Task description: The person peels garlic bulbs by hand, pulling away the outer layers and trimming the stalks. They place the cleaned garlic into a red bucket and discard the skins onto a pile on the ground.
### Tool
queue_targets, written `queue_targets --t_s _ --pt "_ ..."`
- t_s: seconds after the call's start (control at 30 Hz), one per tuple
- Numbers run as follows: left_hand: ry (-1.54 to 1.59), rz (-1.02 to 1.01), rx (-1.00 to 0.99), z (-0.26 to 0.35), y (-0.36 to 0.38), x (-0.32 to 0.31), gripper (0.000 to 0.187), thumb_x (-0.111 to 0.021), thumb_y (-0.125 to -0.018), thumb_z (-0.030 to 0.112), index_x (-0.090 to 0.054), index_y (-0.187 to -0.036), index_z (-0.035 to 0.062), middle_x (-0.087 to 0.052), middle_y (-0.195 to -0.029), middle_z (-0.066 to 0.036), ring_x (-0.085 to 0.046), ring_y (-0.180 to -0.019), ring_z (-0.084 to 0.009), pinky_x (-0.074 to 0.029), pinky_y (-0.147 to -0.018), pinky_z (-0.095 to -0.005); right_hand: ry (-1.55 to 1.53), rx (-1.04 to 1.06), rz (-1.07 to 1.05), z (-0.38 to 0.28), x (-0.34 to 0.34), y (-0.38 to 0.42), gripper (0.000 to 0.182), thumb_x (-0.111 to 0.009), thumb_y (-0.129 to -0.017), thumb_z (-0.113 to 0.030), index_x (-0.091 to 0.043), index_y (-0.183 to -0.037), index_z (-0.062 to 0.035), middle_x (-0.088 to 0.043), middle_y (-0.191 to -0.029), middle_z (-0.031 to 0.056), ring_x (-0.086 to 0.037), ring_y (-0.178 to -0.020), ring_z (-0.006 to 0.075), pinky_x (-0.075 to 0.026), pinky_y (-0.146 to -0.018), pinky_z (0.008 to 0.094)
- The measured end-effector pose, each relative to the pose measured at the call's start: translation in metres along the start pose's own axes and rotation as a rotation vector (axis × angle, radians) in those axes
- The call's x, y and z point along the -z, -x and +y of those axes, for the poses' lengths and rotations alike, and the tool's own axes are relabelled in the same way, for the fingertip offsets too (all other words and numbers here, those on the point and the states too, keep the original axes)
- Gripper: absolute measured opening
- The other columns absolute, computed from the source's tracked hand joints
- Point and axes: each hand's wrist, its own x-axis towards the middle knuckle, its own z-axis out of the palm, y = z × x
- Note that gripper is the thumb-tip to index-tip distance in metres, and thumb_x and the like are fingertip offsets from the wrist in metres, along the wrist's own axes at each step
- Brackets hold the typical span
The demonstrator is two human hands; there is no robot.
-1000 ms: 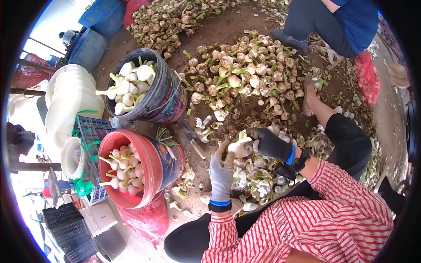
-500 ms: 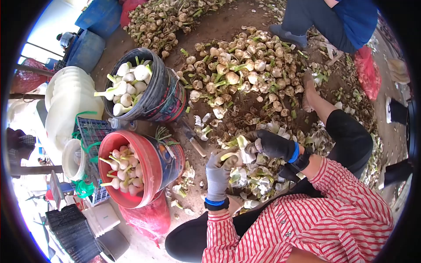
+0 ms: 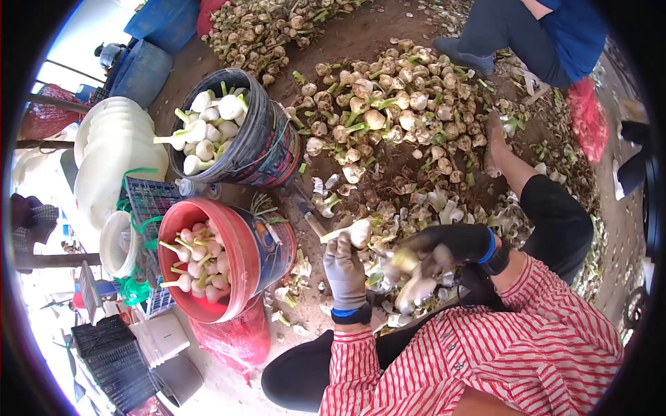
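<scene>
Sitting low over the ground, the person worked between two buckets on the left and a heap of unpeeled bulbs ahead. Furthest left stood the red bucket [image 3: 239, 258], about half full of cleaned white bulbs with short stems, and behind it the black bucket [image 3: 260, 142], heaped with the same. A knife [image 3: 310, 220] lay on the dirt just beside the red bucket's far side, untouched.

The left hand [image 3: 345, 267], in a grey glove, was closed on the peeled bulb [image 3: 359, 232], its pale stem pointing toward the red bucket. The bulb sat above the peelings, near the bucket's rim but not yet over it. To drop it cleanly, the hand would likely do best to carry it well over the rim before loosening, stem leading, so it landed among the others rather than on the dirt.

To the right, the right hand [image 3: 444, 244], in a dark glove, was blurred; it seemed curled around loose skins [image 3: 415, 288], though how tightly I could not tell. Those belonged on the litter of husks [image 3: 451, 208] at the knees, kept apart from the clean bulbs.

Beyond lay the pile of unpeeled bulbs [image 3: 392, 104], and at the far right another person's leg [image 3: 503, 35].
</scene>
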Motion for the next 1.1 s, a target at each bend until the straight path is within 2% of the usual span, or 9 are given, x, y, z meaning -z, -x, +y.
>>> queue_targets --t_s 0.07,0.13,0.2,0.27,0.57,0.67,0.77,0.9,1.1 --pt "-0.166 0.103 0.03 0.032 0.004 -0.032 0.017 -0.05 -0.091 0.011 -0.06 -0.101 0.0018 -0.059 -0.085 -0.005 -0.057 -0.076 -0.0133 -0.046 -0.068 -0.0249 0.042 -0.255 -0.096 0.01 0.004 -0.008 0.043 -0.064 -0.078 -0.019 -0.052 -0.115 -0.002 -0.06 -0.093 0.0099 -0.058 -0.082 0.0179 -0.046 -0.075 0.03" --pt "-0.339 0.055 -0.128 0.025 0.004 -0.03 0.017 -0.053 -0.089 0.009 -0.061 -0.103 0.0027 -0.058 -0.087 -0.005 -0.055 -0.076 -0.0136 -0.046 -0.067 -0.0255 1.066 0.047 0.364 0.049 0.014 -0.018 0.04 -0.063 -0.078 -0.017 -0.053 -0.114 -0.0031 -0.061 -0.089 0.0129 -0.061 -0.076 0.0216 -0.048 -0.069 0.0301" --pt "-0.505 0.017 -0.285 0.024 0.005 -0.035 0.018 -0.056 -0.087 0.007 -0.061 -0.104 0.0037 -0.057 -0.09 -0.005 -0.054 -0.077 -0.0139 -0.045 -0.067 -0.026 0.586 0.106 0.484 0.044 0.009 -0.032 0.033 -0.063 -0.075 -0.014 -0.056 -0.105 -0.003 -0.061 -0.084 0.0157 -0.062 -0.074 0.027 -0.049 -0.064 0.0329" --pt "-0.736 -0.047 -0.372 0.028 0.008 -0.041 0.017 -0.059 -0.085 0.01 -0.063 -0.1 0.0035 -0.059 -0.093 -0.006 -0.057 -0.089 -0.0169 -0.046 -0.079 -0.0277 0.891 0.335 0.575 0.037 0.009 -0.042 0.03 -0.064 -0.073 -0.014 -0.058 -0.1 -0.0045 -0.061 -0.082 0.0155 -0.06 -0.074 0.0311 -0.048 -0.063 0.0362" --pt "-0.703 -0.078 -0.261 0.01 0.011 -0.027 0.016 -0.059 -0.082 0.006 -0.062 -0.097 0.0024 -0.059 -0.091 -0.007 -0.056 -0.082 -0.0183 -0.045 -0.071 -0.0283 1.084 0.171 0.555 0.053 0.007 -0.048 0.023 -0.062 -0.064 -0.009 -0.059 -0.086 -0.0052 -0.058 -0.072 0.0154 -0.057 -0.067 0.0356 -0.046 -0.058 0.0409" --pt "-0.382 -0.063 0.078 0.007 0.013 -0.022 0.016 -0.058 -0.084 0.009 -0.062 -0.098 0.0024 -0.06 -0.093 -0.006 -0.056 -0.08 -0.0171 -0.046 -0.07 -0.0269 0.967 0.171 0.547 0.057 0.011 -0.042 0.01 -0.058 -0.07 -0.01 -0.056 -0.078 -0.0045 -0.059 -0.067 0.0109 -0.06 -0.063 0.0274 -0.045 -0.055 0.0347" --pt "0.563 0.023 0.389 0.005 0.013 -0.02 0.027 -0.054 -0.088 0.017 -0.055 -0.114 0.0077 -0.057 -0.091 -0.004 -0.052 -0.076 -0.0136 -0.047 -0.07 -0.0239 -0.054 -0.082 0.227 0.045 0.006 -0.034 0.019 -0.052 -0.089 -0.021 -0.052 -0.078 -0.005 -0.048 -0.064 -0.0037 -0.045 -0.056 0.0063 -0.039 -0.052 0.0229" --pt "0.709 -0.036 0.41 -0.008 0.009 -0.004 0.037 -0.055 -0.088 0.027 -0.048 -0.121 0.011 -0.054 -0.089 -0.002 -0.045 -0.071 -0.0132 -0.042 -0.067 -0.0269 -0.231 -0.112 0.088 0.0 -0.024 -0.011 0.023 -0.055 -0.088 -0.026 -0.052 -0.081 -0.0044 -0.049 -0.064 -0.0025 -0.044 -0.056 0.0063 -0.038 -0.052 0.0226" --pt "0.55 0.059 0.331 -0.017 0.009 -0.01 0.033 -0.051 -0.09 0.028 -0.05 -0.116 0.0072 -0.057 -0.101 -0.004 -0.051 -0.083 -0.0133 -0.04 -0.069 -0.0265 0.635 0.159 0.4 0.052 0.005 -0.031 0.038 -0.061 -0.083 -0.025 -0.051 -0.11 -0.0004 -0.058 -0.082 0.0066 -0.055 -0.071 0.0135 -0.045 -0.064 0.0271"
